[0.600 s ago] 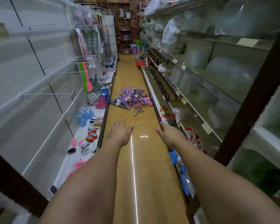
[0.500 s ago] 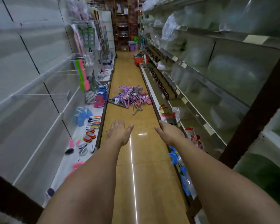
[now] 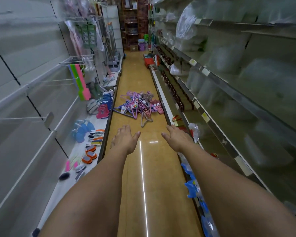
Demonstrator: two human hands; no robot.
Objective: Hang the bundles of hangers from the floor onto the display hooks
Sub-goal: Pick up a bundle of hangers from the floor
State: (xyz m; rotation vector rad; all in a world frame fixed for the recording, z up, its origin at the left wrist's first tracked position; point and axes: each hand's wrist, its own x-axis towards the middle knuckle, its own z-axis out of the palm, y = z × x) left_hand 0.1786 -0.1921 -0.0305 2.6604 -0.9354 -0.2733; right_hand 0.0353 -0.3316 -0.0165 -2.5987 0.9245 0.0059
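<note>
- Hands first: the left hand [image 3: 126, 140] and the right hand [image 3: 175, 139] reach forward side by side at the centre of the frame, palms down, fingers straight and loosely spread, holding nothing.
- Both forearms run in from the bottom corners and narrow toward the hands, which hover over the glossy tan floor [image 3: 152, 177] without touching anything.
- Just above the hands in the frame, apart from both, the bundles of hangers [image 3: 138, 105] lie in a loose heap on the floor in the middle of the aisle.
- The heap spreads mostly left to right across the aisle; single hangers point every way, so no one heading can be given. One grey bundle [image 3: 146, 119] sticks out of the heap toward the hands, its long axis roughly up and down the frame.
- Colours are pink, purple, blue and grey; white card labels [image 3: 134, 105] sit on some bundles, their print too small to read.
- Bare white display hooks [image 3: 15, 118] jut from the slat wall at centre left, one ending in a blank tag plate.
- Below them, a low white shelf [image 3: 67, 168] carries brushes [image 3: 89, 156], blue spray bottles [image 3: 82, 130] and small pink and blue boots [image 3: 104, 106].
- On the right, long shelves [image 3: 212, 79] hold clear wrapped goods, blurred; yellowish price tags on the shelf edges cannot be read.
</note>
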